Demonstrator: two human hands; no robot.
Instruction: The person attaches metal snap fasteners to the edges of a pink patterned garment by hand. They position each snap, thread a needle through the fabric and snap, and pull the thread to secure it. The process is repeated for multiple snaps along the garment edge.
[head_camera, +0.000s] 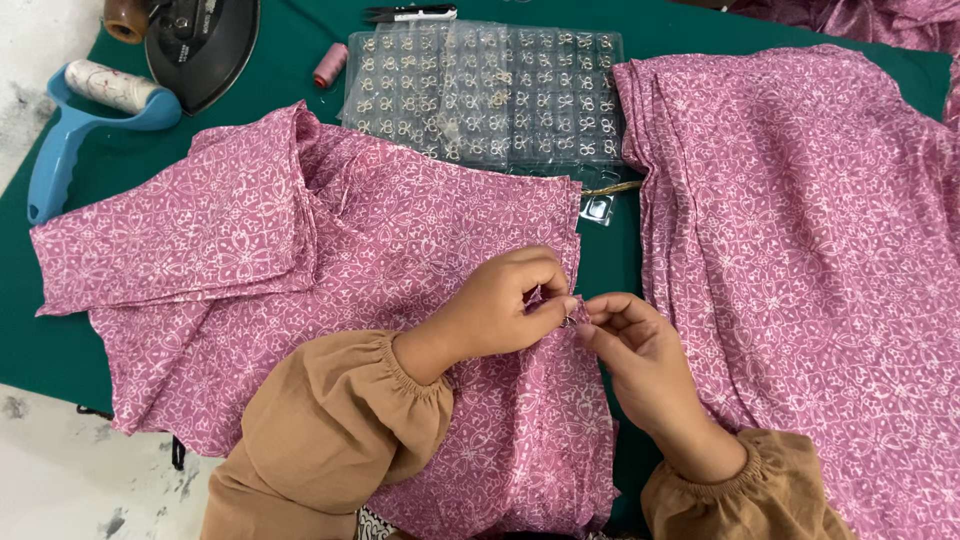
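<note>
A pink patterned garment (330, 250) lies spread on a green mat (620, 250), one sleeve folded at the upper left. My left hand (505, 305) pinches the garment's right edge between thumb and fingers. My right hand (640, 360) meets it fingertip to fingertip and holds a tiny metal hook fastener (568, 321) against that edge. Both wrists are in tan gathered sleeves.
A clear plastic sheet of several small metal fasteners (490, 90) lies at the top centre. A stack of pink fabric (800, 250) fills the right side. A black iron (200, 40), a blue lint roller (80, 120), a pink thread spool (330, 63) and small snips (410, 13) sit along the top.
</note>
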